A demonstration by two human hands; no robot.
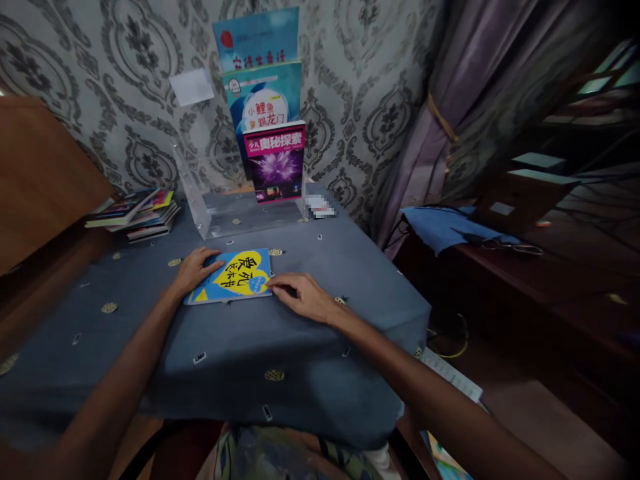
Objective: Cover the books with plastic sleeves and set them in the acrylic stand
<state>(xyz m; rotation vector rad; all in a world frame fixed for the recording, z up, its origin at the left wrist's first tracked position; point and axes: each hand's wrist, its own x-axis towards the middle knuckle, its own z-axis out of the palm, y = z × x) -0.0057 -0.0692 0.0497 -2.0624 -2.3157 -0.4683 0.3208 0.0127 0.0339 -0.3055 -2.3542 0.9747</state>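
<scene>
We're looking at a thin blue book [231,276] with a big yellow heart and black lettering on its cover, lying flat on the grey-blue tablecloth [300,333] in front of a clear display stand [200,200]. Our left hand [194,268] is resting open on its left edge, not gripping, while our right hand [305,297] is touching its lower right corner with loose fingertips.

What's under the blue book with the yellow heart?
The blue book lies flat on the grey-blue tablecloth. Both hands, left and right, touch it. Anything beneath it is covered.
</scene>
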